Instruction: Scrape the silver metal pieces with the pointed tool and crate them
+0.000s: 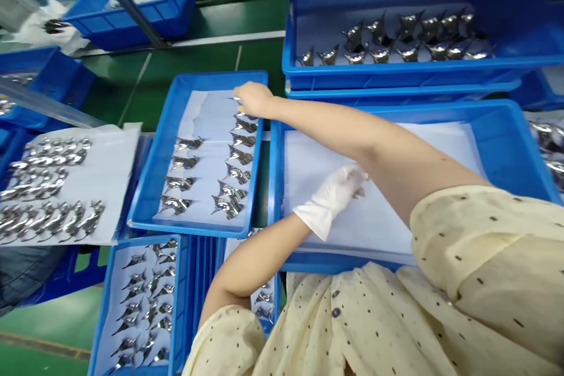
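Well, what is the person's right hand point(253, 100) doing?

It is bare and reaches across the body, over the left forearm, its fingers bunched together at the top end of a double row of polished silver ray-shaped pieces point(240, 155). Those pieces lie on white paper in a shallow blue tray point(198, 81). Whether the fingers pinch the topmost piece, nobody could tell from this view.

And the left hand point(330, 197)?

It wears a white glove, fingers pressed close, with a small silver piece point(360, 192) right at the fingertips; gripped or merely touching, that cannot be told. It sits above a white sheet point(374, 217) lining a larger blue crate point(277, 200).

Anything else nearby?

More pieces lie in rows in a blue crate point(388, 73) beyond the hands, on a white sheet point(118, 167) further left, and in a blue tray point(103, 329) near the left elbow, and a cream dotted blouse point(476, 258) fills the lower right
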Tool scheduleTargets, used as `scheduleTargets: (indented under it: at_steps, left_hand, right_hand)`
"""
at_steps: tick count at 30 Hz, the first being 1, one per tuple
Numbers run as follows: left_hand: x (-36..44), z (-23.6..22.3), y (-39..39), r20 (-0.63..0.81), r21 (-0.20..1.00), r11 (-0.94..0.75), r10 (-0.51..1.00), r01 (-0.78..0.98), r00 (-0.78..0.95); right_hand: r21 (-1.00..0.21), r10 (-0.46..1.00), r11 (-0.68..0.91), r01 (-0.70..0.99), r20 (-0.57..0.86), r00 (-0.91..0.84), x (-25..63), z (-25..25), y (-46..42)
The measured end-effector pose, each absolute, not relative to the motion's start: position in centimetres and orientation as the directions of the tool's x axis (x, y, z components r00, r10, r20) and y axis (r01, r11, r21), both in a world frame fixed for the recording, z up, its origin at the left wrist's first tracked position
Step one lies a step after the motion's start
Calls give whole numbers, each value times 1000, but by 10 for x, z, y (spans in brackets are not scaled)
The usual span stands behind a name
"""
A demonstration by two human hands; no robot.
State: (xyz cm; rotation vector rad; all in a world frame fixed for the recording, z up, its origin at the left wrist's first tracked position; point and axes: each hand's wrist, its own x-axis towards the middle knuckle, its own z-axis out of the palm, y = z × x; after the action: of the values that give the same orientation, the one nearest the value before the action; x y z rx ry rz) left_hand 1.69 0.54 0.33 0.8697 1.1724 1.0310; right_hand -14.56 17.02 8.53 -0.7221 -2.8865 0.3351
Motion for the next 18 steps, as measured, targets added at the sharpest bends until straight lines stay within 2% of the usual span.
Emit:
scheduleTargets:
  at_steps: [3, 6, 9, 12, 14, 18]
  left_hand:
    - [10, 7, -1, -230, 955, 220, 973, -197, -31]
    - [0, 5, 1, -197, 934, 149, 973, -323, -122]
    - [-6, 4, 3, -155, 919, 108, 983, -380, -97]
    - [-7, 7, 2, -150, 929, 117, 986, -350, -71]
    - [-6, 7, 1, -168, 933, 133, 983, -335, -77]
    - [-2, 3, 1, -185, 943, 155, 980, -296, -76]
  right_hand:
    - [-417, 433, 845, 335, 164, -886, -56, 102, 155]
    - [-485, 535, 759, 435, 81, -841, 79, 96, 148]
    - [-408, 703, 614, 676, -107, -703, 223, 63, 130]
    - [-256, 835, 369, 893, -330, -440, 323, 17, 95]
    - [-226, 869, 279, 933, -355, -346, 354, -8, 69]
    - [-255, 915, 223, 941, -279, -292, 367, -25, 33]
